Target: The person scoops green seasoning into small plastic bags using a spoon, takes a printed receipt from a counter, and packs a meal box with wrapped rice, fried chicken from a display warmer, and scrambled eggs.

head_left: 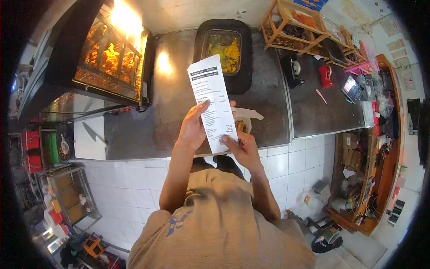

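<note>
A long white printed receipt [214,103] is stretched upright in front of me, above the counter's front edge. My left hand [193,124] grips its left side around the middle, thumb on the print. On the lower right, my right hand [242,145] pinches the paper near its bottom, thumb across the front. Behind the receipt, a food container [242,124] with a raised white flap [248,114] shows partly; brown food is in it, and the rest is hidden by paper and hand.
A black tray [244,38] with yellow food stands at the back. To the left are a lit glass warmer [112,58] and a knife [94,133] on a white cutting board [82,145]. A wooden rack [309,33], tape dispenser [295,69] and phone-like device [351,89] sit right.
</note>
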{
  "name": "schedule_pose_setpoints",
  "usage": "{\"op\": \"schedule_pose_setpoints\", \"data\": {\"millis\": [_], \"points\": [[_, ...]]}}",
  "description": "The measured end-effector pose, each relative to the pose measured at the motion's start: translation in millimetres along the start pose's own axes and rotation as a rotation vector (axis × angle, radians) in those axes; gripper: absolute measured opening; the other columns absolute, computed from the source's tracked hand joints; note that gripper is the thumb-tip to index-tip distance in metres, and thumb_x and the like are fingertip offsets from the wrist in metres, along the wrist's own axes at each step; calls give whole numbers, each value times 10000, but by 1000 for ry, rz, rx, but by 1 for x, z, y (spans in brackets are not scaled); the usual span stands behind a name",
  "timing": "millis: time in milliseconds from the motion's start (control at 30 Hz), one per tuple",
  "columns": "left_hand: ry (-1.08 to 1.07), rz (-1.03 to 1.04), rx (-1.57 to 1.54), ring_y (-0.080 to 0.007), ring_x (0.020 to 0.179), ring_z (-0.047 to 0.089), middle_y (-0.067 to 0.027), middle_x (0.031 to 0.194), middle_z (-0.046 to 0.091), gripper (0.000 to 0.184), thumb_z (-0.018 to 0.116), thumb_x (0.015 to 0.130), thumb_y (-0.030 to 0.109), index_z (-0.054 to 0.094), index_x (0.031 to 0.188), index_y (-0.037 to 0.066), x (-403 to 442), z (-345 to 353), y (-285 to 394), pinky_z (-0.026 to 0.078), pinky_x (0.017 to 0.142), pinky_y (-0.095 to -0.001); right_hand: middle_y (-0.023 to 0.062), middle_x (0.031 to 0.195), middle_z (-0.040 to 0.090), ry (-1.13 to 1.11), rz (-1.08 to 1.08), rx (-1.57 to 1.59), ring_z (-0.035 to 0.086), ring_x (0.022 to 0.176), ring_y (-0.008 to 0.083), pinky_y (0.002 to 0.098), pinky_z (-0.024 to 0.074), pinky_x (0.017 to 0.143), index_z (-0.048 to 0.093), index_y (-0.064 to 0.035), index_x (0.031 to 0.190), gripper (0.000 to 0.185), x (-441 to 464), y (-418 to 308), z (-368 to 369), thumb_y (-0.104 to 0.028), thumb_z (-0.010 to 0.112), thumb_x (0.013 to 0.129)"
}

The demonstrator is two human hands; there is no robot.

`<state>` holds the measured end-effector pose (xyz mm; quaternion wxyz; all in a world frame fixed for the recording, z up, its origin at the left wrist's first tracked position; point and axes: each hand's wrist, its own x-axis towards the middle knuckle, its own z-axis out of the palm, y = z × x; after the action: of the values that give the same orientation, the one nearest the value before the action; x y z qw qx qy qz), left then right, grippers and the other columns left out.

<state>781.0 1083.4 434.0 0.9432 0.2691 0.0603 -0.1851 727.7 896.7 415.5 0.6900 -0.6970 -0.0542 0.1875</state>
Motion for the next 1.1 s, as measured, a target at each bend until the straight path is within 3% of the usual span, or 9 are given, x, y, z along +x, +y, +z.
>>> {"op": "schedule_pose_setpoints", "data": {"millis": [167, 267, 367, 567, 600, 733, 900, 1000, 1100], "points": [[-39, -56, -1, -413, 1224, 594, -290, 1393, 533, 551, 485, 1025, 307, 400, 1455, -27, 14, 26, -15, 527, 998, -520, 26, 889, 703, 58, 79, 110, 596, 806, 58, 233, 494, 668, 676, 13, 1169, 274, -24, -19, -26, -191, 660, 988], [-248, -121, -83, -411, 1311, 518, -257, 1477, 458, 569, 462, 1030, 311, 357, 1499, 8, 45, 29, -43, 476, 1060, -537, 58, 889, 710, 133, 205, 180, 633, 754, 93, 249, 539, 647, 688, 29, 1150, 327, -52, -18, -44, -254, 662, 989], [-287, -357, -223, -393, 1302, 524, -240, 1483, 461, 558, 425, 1045, 325, 358, 1498, 6, 75, 63, -95, 488, 1036, -542, 53, 863, 708, 327, 338, 351, 640, 697, 83, 253, 556, 553, 690, 44, 1123, 368, -94, -8, -69, -296, 666, 984], [-398, -521, -50, -353, 1254, 565, -207, 1496, 458, 530, 403, 1058, 291, 340, 1527, 53, 96, 179, -259, 463, 1056, -555, 34, 805, 689, 590, 259, 458, 592, 600, 62, 233, 498, 515, 695, 23, 1161, 382, -214, 5, -177, -316, 663, 987], [-416, -592, -86, -350, 1266, 556, -201, 1497, 457, 536, 407, 1058, 275, 309, 1542, 64, 106, 182, -250, 457, 1063, -555, 32, 798, 685, 625, 257, 455, 597, 597, 68, 234, 494, 514, 697, 23, 1150, 379, -208, -8, -168, -318, 664, 986], [-439, -756, 79, -330, 1248, 562, -177, 1464, 487, 593, 445, 1043, 290, 250, 1568, 93, 105, 254, -385, 455, 1065, -533, 30, 754, 662, 740, 131, 461, 618, 588, 95, 253, 478, 501, 698, 22, 1091, 359, -299, 31, -256, -320, 642, 997], [-439, -930, 227, -239, 1050, 612, -150, 1428, 513, 564, 519, 1013, 251, 355, 1534, 111, 68, 308, -574, 504, 967, -452, 76, 808, 686, 885, 85, 493, 645, 630, 131, 276, 526, 563, 676, 20, 1159, 335, -450, 43, -352, -268, 631, 994], [-442, -994, 304, -198, 941, 600, -140, 1401, 530, 556, 540, 1001, 229, 383, 1518, 97, 46, 348, -673, 505, 901, -408, 42, 840, 700, 1052, 31, 444, 639, 735, 89, 252, 512, 611, 649, -9, 1210, 335, -536, 97, -397, -278, 605, 1016], [-396, -1064, 396, -167, 834, 606, -126, 1368, 552, 528, 556, 1001, 197, 411, 1496, 85, 51, 383, -753, 509, 872, -360, 44, 896, 721, 1217, -16, 692, 652, 778, 95, 256, 511, 631, 640, -28, 1229, 327, -600, 135, -452, -273, 600, 1016]]}}
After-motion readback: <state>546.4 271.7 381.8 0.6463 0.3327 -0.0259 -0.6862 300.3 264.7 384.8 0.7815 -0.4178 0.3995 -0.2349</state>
